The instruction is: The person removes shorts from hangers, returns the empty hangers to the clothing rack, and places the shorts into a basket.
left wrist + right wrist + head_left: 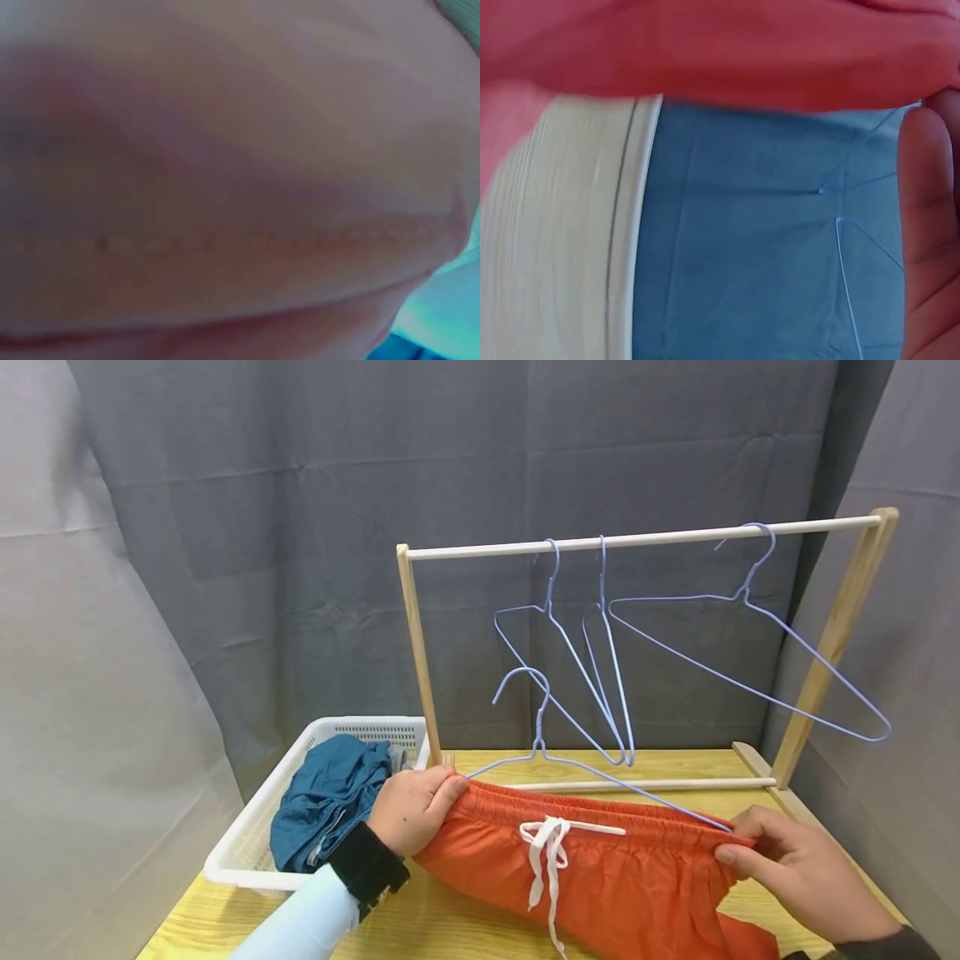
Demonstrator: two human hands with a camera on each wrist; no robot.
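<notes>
Orange shorts [585, 860] with a white drawstring [551, 843] are stretched between my two hands above the table. My left hand [416, 806] grips the left end of the elastic waistband, thumb on top. At the other end, my right hand [798, 864] pinches the waistband between thumb and fingers. A light purple wire hanger [540, 739] stands up out of the waist opening, its hook free of the rail and its lower part hidden inside the shorts. Blurred fabric fills the left wrist view. In the right wrist view the shorts [727, 52] hang beside my thumb.
A wooden rack with a white rail [660, 538] stands behind, carrying three more purple hangers [750, 593]. On the left, a white basket [247, 835] holds folded dark teal clothing [330, 802]. Grey curtains [337, 568] enclose the wooden table [225, 918].
</notes>
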